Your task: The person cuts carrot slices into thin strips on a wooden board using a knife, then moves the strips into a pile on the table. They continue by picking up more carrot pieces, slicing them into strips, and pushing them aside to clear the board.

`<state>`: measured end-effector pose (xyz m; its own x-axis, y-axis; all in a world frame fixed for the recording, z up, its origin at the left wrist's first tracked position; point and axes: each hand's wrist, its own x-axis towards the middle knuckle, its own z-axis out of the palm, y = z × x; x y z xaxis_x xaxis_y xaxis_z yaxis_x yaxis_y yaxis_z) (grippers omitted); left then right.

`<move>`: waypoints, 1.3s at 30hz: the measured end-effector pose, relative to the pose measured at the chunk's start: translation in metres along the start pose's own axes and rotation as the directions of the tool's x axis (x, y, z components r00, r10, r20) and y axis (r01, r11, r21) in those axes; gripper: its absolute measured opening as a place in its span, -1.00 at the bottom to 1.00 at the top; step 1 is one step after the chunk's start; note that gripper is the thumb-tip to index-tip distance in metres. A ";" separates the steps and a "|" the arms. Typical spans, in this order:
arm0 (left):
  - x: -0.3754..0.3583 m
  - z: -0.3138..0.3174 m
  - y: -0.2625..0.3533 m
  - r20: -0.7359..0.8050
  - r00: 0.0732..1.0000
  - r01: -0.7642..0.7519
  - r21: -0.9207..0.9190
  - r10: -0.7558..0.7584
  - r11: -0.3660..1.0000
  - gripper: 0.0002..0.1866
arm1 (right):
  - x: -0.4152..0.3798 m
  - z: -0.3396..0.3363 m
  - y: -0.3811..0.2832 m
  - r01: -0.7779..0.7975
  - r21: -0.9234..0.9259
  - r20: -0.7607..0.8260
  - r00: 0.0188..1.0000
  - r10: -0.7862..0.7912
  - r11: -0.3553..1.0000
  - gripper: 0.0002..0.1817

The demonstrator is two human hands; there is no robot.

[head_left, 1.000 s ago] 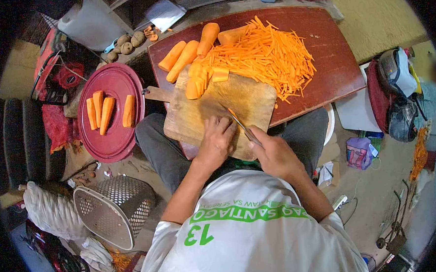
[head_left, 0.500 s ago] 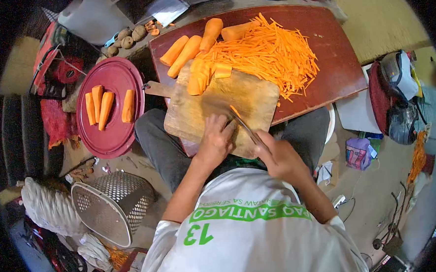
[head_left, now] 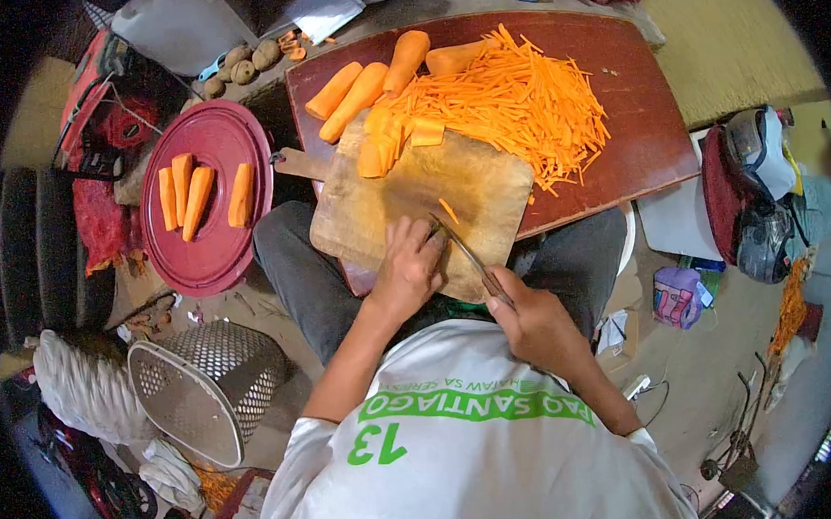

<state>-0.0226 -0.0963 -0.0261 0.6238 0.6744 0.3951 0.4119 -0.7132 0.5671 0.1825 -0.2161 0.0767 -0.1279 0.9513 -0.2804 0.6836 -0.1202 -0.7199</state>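
Note:
The wooden cutting board [head_left: 338, 217] lies tilted across my lap and the front of the red table. My right hand [head_left: 543, 320] is wrapped round the handle of a knife [head_left: 472, 256], its blade angled over the board. Close beside the blade, my left hand [head_left: 411, 267] presses down with curled fingers; whatever is under them is hidden. A single carrot strip [head_left: 448, 211] rests just beyond the blade tip. Carrot slices [head_left: 379, 153] are stacked on the board's far left, next to a large heap of carrot strips [head_left: 530, 112].
Whole peeled carrots [head_left: 356, 103] lie at the back left of the red table [head_left: 639, 135]. Several more carrots [head_left: 199, 200] sit on a round maroon lid [head_left: 231, 138] to the left. Below it, a perforated basket [head_left: 242, 362] lies on its side. Bags [head_left: 753, 157] stand at the right.
The knife and my right hand have shifted slightly, bringing the blade tip closer to my left fingertips. The carrot strip now lies apart from the blade. My left hand stays nearly in place.

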 end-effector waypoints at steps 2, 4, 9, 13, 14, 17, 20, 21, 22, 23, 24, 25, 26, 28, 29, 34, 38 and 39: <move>-0.003 0.004 -0.004 0.006 1.000 0.011 0.004 -0.011 1.000 -0.46 | 0.012 0.014 -0.001 -0.007 0.082 -0.087 0.996 0.014 0.997 -0.58; -0.001 0.005 -0.005 0.003 1.000 0.003 -0.007 -0.003 1.000 -0.45 | 0.031 0.015 -0.006 -0.014 0.116 -0.118 0.993 0.028 0.993 -0.60; 0.001 -0.006 0.000 0.022 1.000 0.015 0.007 -0.015 1.000 -0.46 | 0.039 -0.011 -0.012 -0.072 0.129 -0.003 0.997 0.073 0.989 -0.63; -0.003 -0.003 -0.001 -0.017 0.999 0.027 0.005 -0.027 1.000 -0.49 | 0.009 0.000 -0.014 -0.136 0.111 0.027 0.991 0.134 0.984 -0.60; -0.003 -0.003 -0.001 -0.011 0.999 0.035 0.003 -0.035 0.999 -0.50 | 0.013 0.007 -0.011 -0.088 0.115 -0.015 0.996 0.090 0.990 -0.59; -0.004 0.003 -0.004 -0.034 0.999 0.026 0.008 -0.026 1.000 -0.54 | 0.035 0.021 -0.004 0.022 0.114 -0.121 0.993 -0.008 0.993 -0.56; -0.005 0.003 -0.003 -0.078 0.997 0.003 0.024 -0.001 1.000 -0.58 | 0.050 0.013 -0.007 -0.001 0.125 -0.090 0.996 0.012 0.992 -0.56; -0.004 0.003 -0.003 -0.097 0.995 -0.002 0.027 0.004 1.000 -0.60 | 0.045 0.002 -0.014 -0.056 0.129 -0.037 0.997 0.062 0.990 -0.56; -0.004 0.004 -0.004 -0.110 0.994 -0.007 0.027 0.010 1.000 -0.61 | 0.039 -0.005 -0.016 -0.114 0.128 0.021 0.993 0.112 0.985 -0.56; -0.005 0.006 -0.004 -0.124 0.992 -0.007 0.026 0.010 1.000 -0.62 | 0.030 -0.003 -0.014 -0.081 0.132 -0.009 0.996 0.083 0.988 -0.56; -0.006 0.007 -0.004 -0.137 0.991 -0.004 0.024 0.008 1.000 -0.63 | 0.018 0.001 -0.011 -0.050 0.136 -0.036 0.998 0.056 0.989 -0.56; -0.007 0.007 -0.003 -0.132 0.991 0.007 0.017 -0.005 1.000 -0.64 | 0.012 0.004 -0.009 -0.019 0.142 -0.066 0.997 0.028 0.990 -0.56; -0.006 0.005 -0.003 -0.123 0.992 0.013 0.010 -0.011 1.000 -0.65 | 0.014 0.008 -0.008 -0.032 0.136 -0.056 0.998 0.039 0.990 -0.56; -0.004 0.005 -0.004 -0.113 0.994 0.007 -0.002 -0.007 1.000 -0.67 | 0.025 0.016 -0.008 -0.058 0.128 -0.048 0.997 0.064 0.990 -0.56; -0.004 0.007 -0.005 -0.112 0.994 0.001 -0.007 -0.002 1.000 -0.68 | 0.034 0.020 -0.006 -0.006 0.129 -0.096 0.995 0.019 0.992 -0.57; 0.000 0.001 -0.001 -0.135 0.991 -0.008 -0.013 0.006 1.000 -0.73 | 0.048 0.010 -0.011 0.001 0.209 -0.091 0.996 0.019 0.978 -0.58; -0.004 0.007 -0.003 -0.152 0.988 0.022 -0.029 -0.026 0.999 -0.76 | 0.021 0.008 -0.014 -0.069 0.221 -0.042 0.996 0.081 0.973 -0.56; -0.005 0.009 -0.004 -0.140 0.990 0.027 -0.031 -0.031 0.999 -0.77 | 0.023 0.015 -0.009 -0.059 0.225 -0.055 0.996 0.073 0.973 -0.55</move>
<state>-0.0218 -0.0982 -0.0367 0.5118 0.7161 0.4746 0.4076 -0.6887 0.5996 0.1627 -0.1972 0.0678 -0.0381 0.9540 -0.2973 0.5110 -0.2371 -0.8263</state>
